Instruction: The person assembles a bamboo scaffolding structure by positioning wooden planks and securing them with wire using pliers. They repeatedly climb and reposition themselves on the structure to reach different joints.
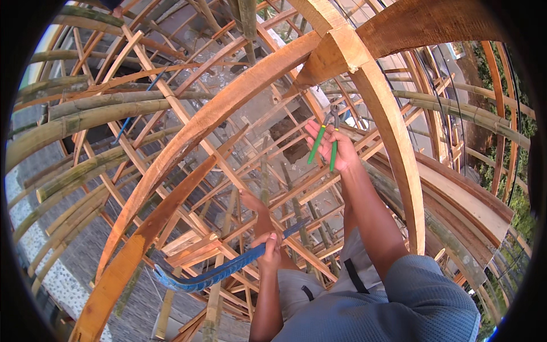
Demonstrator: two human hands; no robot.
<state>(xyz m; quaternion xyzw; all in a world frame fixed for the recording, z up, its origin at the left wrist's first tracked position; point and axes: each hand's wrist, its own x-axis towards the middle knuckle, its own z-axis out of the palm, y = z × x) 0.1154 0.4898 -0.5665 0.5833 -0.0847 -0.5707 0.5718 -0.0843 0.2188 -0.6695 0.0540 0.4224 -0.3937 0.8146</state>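
My left hand [269,248] is closed around a long blue ribbed bar [213,275]. The bar slants from lower left to upper right and curves up at its far left end; its exact kind is unclear. Farther forward and to the right, my right hand [343,149] holds pliers [335,121] with green handles. Their dark jaws point away from me, and the two handles spread across the palm. Several of this hand's fingers are stretched out, with the thumb side over the tool. A curved timber beam [399,154] passes just right of my right forearm.
Crossing wooden battens [162,85] and bamboo poles [114,114] form an open lattice, with ground far below. My bare foot [250,200] is among the timbers. A large curved beam [228,105] arches ahead. Stacked boards [461,205] lie at right; dark cables [444,108] hang beyond.
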